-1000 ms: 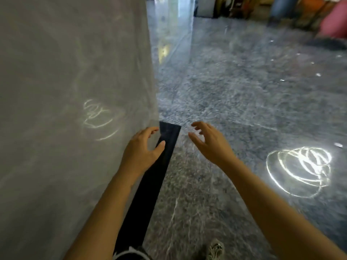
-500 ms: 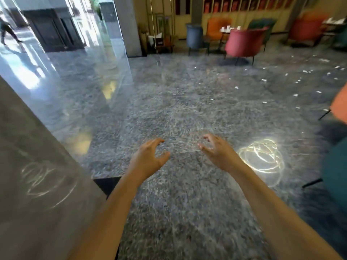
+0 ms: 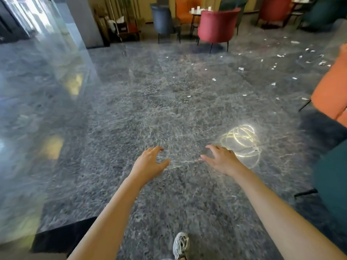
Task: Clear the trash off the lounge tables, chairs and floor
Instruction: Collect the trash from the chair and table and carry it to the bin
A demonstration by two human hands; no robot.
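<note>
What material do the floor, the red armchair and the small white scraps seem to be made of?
Floor: probably polished grey stone, as it is veined, speckled and mirrors light. Red armchair: soft matte upholstery, perhaps velvet, on thin dark legs, likely metal. White scraps: likely torn paper, being thin, flat and irregular, though they are too small to be sure.

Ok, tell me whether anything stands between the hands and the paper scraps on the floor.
Nothing visible does. Both the left hand and the right hand are empty and open, and bare grey floor runs from them to the paper scraps ahead on the right. The orange chair stands to the right of that path.
</note>
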